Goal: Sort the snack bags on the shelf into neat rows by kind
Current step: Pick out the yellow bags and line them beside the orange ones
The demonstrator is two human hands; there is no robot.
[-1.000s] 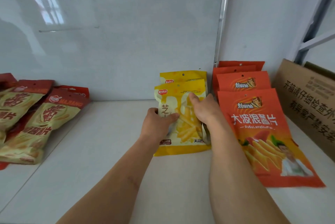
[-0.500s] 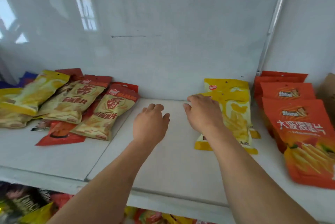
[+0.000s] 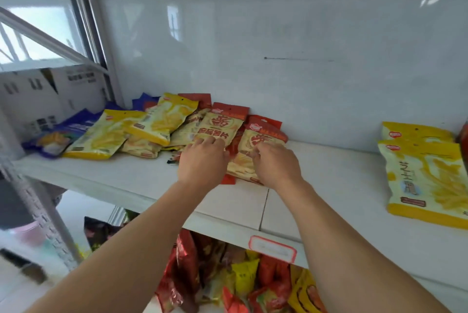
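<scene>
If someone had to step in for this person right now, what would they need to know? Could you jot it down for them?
Left hand: fingers rest on a red-topped chip bag in the mixed pile; no firm grip visible.
Right hand: fingers curled at the neighbouring red-topped bag; whether it grips is unclear.
Done: yellow fries bags are lined up at the right end of the shelf.
Left: the pile on the left mixes red-topped bags, more yellow bags and purple bags. Separate these into rows by kind.

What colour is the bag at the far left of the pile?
Purple, shown in the head view, the only one.
</scene>
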